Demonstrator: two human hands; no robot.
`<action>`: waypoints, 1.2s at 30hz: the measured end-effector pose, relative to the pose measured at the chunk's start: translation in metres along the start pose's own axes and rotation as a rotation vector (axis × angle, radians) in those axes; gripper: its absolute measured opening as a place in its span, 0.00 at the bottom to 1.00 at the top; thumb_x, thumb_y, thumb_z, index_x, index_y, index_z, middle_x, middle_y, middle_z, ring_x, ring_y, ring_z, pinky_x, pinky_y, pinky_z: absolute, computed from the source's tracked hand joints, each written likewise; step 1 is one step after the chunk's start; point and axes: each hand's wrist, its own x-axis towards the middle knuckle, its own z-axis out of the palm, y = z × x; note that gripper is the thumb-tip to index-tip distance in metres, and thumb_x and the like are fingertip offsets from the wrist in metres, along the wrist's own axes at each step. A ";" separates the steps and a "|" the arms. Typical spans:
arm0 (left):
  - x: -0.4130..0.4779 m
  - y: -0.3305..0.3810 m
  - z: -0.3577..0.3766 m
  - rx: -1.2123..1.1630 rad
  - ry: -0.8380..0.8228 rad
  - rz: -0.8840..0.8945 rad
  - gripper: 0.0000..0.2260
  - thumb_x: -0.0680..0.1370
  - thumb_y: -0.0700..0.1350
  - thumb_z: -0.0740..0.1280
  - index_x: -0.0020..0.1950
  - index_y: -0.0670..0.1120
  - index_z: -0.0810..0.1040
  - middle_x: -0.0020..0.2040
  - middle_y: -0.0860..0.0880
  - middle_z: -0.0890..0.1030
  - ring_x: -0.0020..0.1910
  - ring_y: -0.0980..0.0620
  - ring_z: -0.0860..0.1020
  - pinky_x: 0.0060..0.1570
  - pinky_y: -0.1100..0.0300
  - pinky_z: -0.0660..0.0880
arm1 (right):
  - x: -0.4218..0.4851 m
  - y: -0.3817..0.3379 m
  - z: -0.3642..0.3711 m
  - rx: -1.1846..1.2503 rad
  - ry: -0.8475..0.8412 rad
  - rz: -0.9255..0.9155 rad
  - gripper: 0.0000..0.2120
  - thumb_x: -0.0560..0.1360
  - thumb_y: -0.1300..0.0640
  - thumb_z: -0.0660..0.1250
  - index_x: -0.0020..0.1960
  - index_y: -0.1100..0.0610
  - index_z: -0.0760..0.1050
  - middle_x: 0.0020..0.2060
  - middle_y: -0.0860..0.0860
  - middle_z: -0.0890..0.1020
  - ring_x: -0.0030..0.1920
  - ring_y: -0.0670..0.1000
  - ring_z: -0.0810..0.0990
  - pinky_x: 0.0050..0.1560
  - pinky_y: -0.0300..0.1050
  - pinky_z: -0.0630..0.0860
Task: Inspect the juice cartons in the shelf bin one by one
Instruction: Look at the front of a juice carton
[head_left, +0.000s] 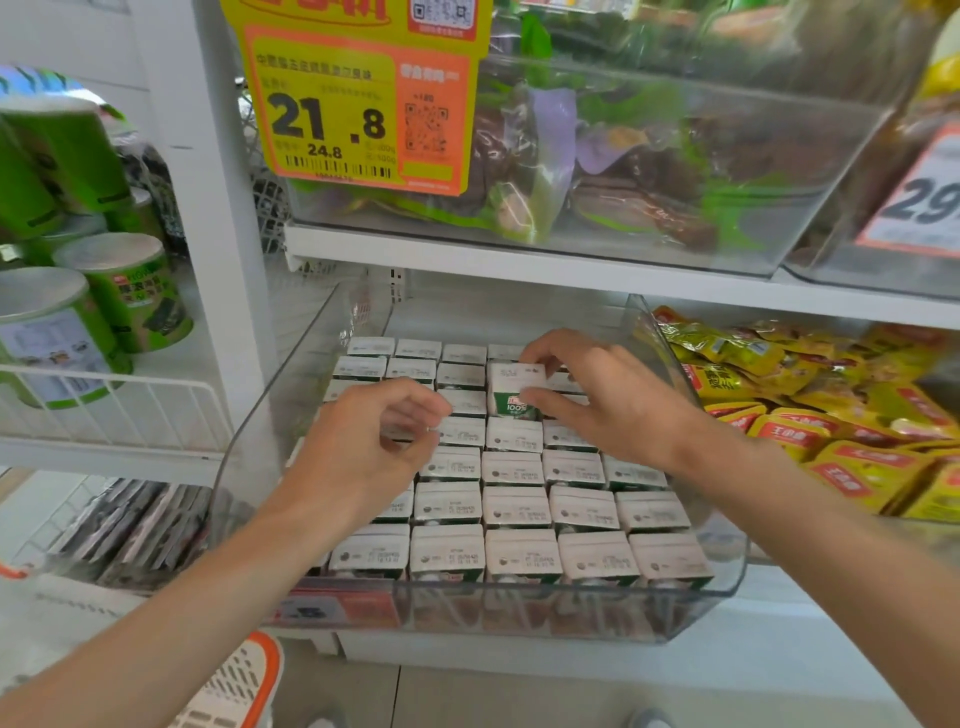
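Right down by my legs is a white and orange basket (244, 675). Next comes the clear bin (519, 618) on the shelf, and the juice cartons (517, 506) stand in it in tight rows, tops up. My left hand (363, 447) is over the left rows with its fingers curled. It is blurry there, so I cannot tell if it holds a carton or just touches one. A bit farther in, my right hand (608, 400) pinches the raised carton (514, 389) with finger and thumb. This one sticks up higher than the others, so its green side shows. I think I am checking this one now. To do it well I should pull it straight up, because the cartons beside it touch it and could tip. Then I should turn it to see each side. The white shelf (519, 270) above is low, so there is not much room to lift. Green cans (130, 291) are off to the left and yellow packets (831, 415) to the right. A big yellow price tag (353, 104) hangs up high.
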 end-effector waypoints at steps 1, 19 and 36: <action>0.000 0.002 0.003 -0.008 -0.004 0.002 0.11 0.78 0.38 0.75 0.52 0.55 0.84 0.49 0.57 0.86 0.49 0.64 0.82 0.52 0.73 0.76 | -0.001 -0.001 0.000 0.001 0.028 -0.017 0.17 0.83 0.48 0.69 0.68 0.52 0.74 0.58 0.43 0.80 0.59 0.43 0.79 0.59 0.43 0.78; -0.001 0.032 0.032 -0.306 -0.234 0.060 0.12 0.83 0.47 0.68 0.66 0.58 0.80 0.53 0.56 0.88 0.51 0.57 0.87 0.53 0.72 0.78 | -0.044 -0.029 -0.005 0.915 0.274 0.248 0.16 0.77 0.55 0.75 0.64 0.55 0.82 0.51 0.50 0.89 0.51 0.47 0.88 0.54 0.37 0.83; -0.001 0.019 0.023 -0.683 -0.313 -0.124 0.17 0.85 0.40 0.63 0.75 0.46 0.75 0.63 0.47 0.85 0.63 0.47 0.84 0.66 0.51 0.80 | -0.056 -0.035 0.016 1.191 0.145 0.266 0.10 0.79 0.58 0.74 0.59 0.58 0.87 0.54 0.51 0.89 0.58 0.52 0.87 0.63 0.45 0.82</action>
